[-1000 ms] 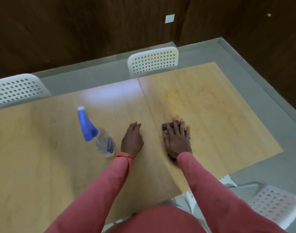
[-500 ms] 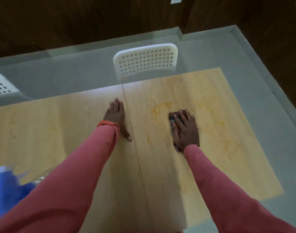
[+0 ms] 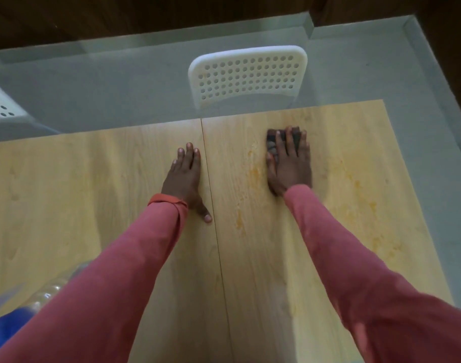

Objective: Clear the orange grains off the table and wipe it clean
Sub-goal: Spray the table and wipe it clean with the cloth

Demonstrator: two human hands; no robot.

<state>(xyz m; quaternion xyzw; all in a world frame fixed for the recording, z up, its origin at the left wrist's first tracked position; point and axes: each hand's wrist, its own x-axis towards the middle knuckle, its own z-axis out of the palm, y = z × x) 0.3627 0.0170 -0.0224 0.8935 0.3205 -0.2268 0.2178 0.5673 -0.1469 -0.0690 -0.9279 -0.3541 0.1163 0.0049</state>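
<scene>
A light wooden table (image 3: 93,184) made of two boards fills the view. Orange smears and residue (image 3: 253,174) streak its right board, with more orange residue (image 3: 365,195) further right. My right hand (image 3: 289,166) presses flat on a dark folded cloth (image 3: 272,142) near the table's far edge, fingers straight over it. Flat on the wood beside the seam lies my left hand (image 3: 184,179), its thumb spread toward me and nothing in it.
A white perforated chair (image 3: 247,74) stands beyond the far edge, and part of another chair (image 3: 1,106) shows at the far left. A blurred blue and clear spray bottle (image 3: 27,307) sits at the lower left, partly behind my left sleeve. Grey floor surrounds the table.
My right hand has pushed the cloth away from me toward the far edge. My left hand moved forward beside the seam. The view tilted down, and the spray bottle slid to the lower left corner.
</scene>
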